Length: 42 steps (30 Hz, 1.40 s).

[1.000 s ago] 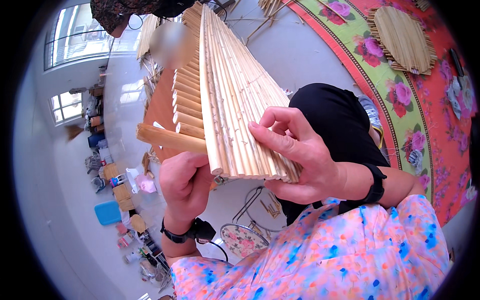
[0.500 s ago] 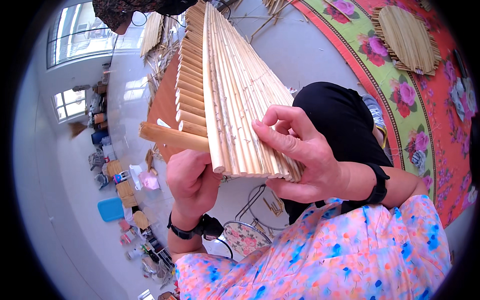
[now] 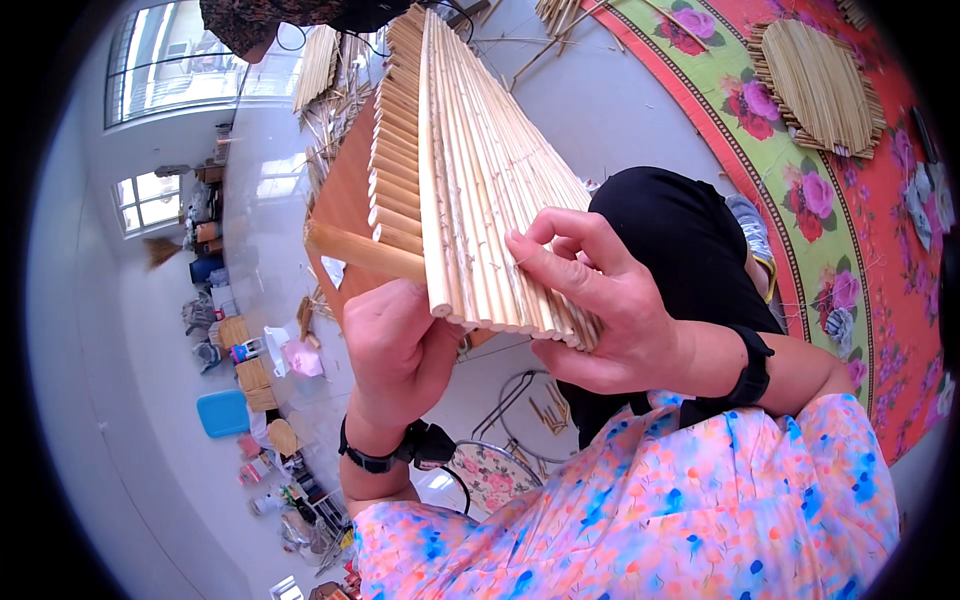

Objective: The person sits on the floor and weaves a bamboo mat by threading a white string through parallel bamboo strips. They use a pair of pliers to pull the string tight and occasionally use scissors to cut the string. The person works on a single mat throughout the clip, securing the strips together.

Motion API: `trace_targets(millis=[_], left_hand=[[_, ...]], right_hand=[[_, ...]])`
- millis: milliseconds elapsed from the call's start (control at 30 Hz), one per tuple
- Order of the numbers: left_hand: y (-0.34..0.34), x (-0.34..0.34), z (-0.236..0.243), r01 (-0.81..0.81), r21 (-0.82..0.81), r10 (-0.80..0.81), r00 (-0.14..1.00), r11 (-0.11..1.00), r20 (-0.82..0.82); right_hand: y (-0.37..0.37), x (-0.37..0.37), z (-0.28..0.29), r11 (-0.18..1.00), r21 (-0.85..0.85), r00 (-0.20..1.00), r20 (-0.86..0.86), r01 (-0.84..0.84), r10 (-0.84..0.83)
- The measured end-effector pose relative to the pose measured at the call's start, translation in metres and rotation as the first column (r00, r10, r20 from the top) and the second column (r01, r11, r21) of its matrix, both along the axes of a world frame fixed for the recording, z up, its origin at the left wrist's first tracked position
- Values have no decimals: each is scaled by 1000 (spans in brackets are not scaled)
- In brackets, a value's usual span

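Note:
A long panel of pale reed stalks point(image 3: 490, 200), laid side by side, stretches away from me and narrows toward the far end. Along its left side, shorter brown stalks point(image 3: 402, 125) lie crosswise beneath it, and a thicker one point(image 3: 360, 248) juts out nearest to me. My left hand point(image 3: 395, 345) is closed at the near left corner, its fingertips partly hidden under the panel's edge; what they pinch does not show. My right hand point(image 3: 620, 305) grips the near right edge, with fingers on top and part of the hand below.
A brown board point(image 3: 345, 205) lies under the panel's left side. Beyond my black-clad knee point(image 3: 660, 215), an oval reed mat point(image 3: 815, 80) rests on the flowered cloth point(image 3: 800, 190). A flowered round stool point(image 3: 495, 475) stands below my arms. Loose stalks litter the floor ahead, near another person's sleeve point(image 3: 240, 25).
The panel's near end has risen slightly in the picture, and my left hand has moved up and a little right with it. My right hand keeps its grip. The whole view has shifted slightly.

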<state>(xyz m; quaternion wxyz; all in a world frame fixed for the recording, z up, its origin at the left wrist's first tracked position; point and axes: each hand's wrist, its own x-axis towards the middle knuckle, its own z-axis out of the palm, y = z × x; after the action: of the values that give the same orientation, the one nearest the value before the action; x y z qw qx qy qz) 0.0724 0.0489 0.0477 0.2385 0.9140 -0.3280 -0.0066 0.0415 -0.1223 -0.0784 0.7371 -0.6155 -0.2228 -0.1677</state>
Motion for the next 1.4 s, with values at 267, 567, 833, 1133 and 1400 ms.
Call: trace_targets(millis=[267,567,833,1133,1400], left_hand=[[-13,-18,2,-182,3,182,983,983,-22],[-23,-19,-3,-213,-2,213,976,977,40],[-40,-30,-2,-461,-58,450,882,885,-140],[-65,-31,-9,-570,-389,539,819,724,-198],[-39,-28,18,-574,-180,538,815,799,-214]], right_hand=[[-6,-4,6,995,-95,999,-7,38,-39],[-4,-4,5,990,-101,995,26,95,-93],[-7,-7,10,985,-130,994,12,113,-113],[-6,-9,11,973,-181,990,43,141,-135],[-16,-9,13,951,-232,977,102,205,-185]])
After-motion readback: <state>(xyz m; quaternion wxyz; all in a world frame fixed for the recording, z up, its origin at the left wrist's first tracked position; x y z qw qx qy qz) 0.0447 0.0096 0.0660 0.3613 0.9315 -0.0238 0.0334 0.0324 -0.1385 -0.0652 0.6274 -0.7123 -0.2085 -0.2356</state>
